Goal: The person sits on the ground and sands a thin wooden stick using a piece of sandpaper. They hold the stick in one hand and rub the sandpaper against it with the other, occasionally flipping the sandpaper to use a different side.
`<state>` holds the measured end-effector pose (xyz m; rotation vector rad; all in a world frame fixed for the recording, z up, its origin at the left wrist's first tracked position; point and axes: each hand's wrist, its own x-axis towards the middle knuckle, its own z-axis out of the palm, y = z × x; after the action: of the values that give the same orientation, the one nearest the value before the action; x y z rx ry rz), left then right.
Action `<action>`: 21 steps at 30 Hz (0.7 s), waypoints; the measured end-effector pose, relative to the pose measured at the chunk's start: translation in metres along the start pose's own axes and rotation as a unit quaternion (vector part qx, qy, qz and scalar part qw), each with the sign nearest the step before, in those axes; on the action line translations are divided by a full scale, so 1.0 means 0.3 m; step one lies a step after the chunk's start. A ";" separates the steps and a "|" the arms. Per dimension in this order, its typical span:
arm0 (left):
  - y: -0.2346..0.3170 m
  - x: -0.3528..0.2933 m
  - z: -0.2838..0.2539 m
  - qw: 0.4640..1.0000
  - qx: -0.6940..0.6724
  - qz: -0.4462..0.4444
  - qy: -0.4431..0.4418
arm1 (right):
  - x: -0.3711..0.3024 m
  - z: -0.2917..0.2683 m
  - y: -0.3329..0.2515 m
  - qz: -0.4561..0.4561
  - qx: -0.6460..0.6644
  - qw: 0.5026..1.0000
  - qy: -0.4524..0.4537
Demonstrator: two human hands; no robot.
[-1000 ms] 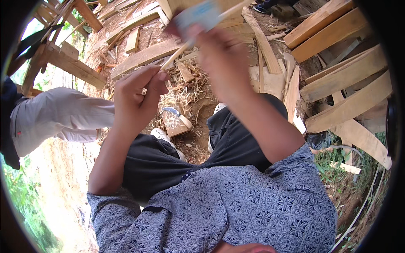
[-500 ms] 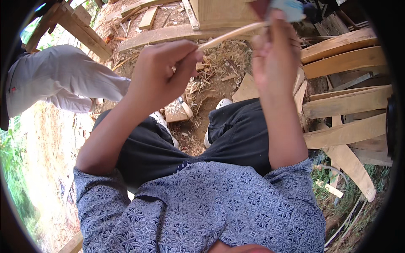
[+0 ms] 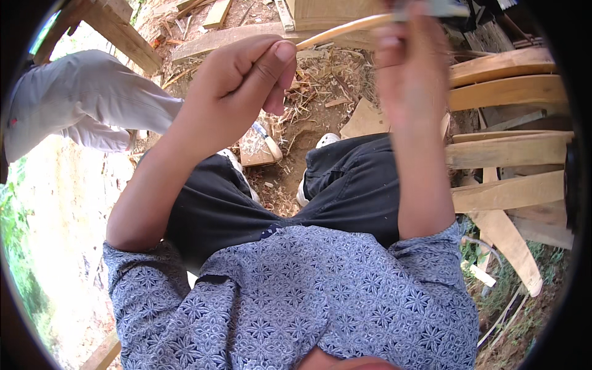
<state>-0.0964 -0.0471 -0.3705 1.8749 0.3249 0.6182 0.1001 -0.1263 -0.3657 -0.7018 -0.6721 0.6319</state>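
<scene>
1. The left hand point(image 3: 231, 92) has its fingers point(image 3: 271, 68) curled shut, thumb and forefinger pinching the near end of a thin pale wooden strip point(image 3: 345, 28), which steadies it.
2. The right hand point(image 3: 410, 74) is closed on the strip's far end, together with a bluish tool point(image 3: 441, 9) that is too blurred to name.
3. Held at both ends, the strip spans between the hands, raised above the lap.
4. Below, wood shavings point(image 3: 308, 105) litter the ground; stacked planks point(image 3: 505, 117) lie to the right, and another person's pale trouser leg point(image 3: 80, 98) is at the left.

Sunlit dirt ground point(image 3: 296, 132), scattered wood chips, stacked planks point(image 3: 509, 151) at right.
</scene>
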 end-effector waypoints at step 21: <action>-0.028 0.022 0.015 0.992 0.112 0.044 0.049 | 0.010 -0.064 0.019 -0.024 -0.031 0.995 0.095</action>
<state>-0.0879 -0.0443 -0.3779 2.0861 0.3887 0.7612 0.1145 -0.1277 -0.3800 -0.7911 -0.5323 0.4939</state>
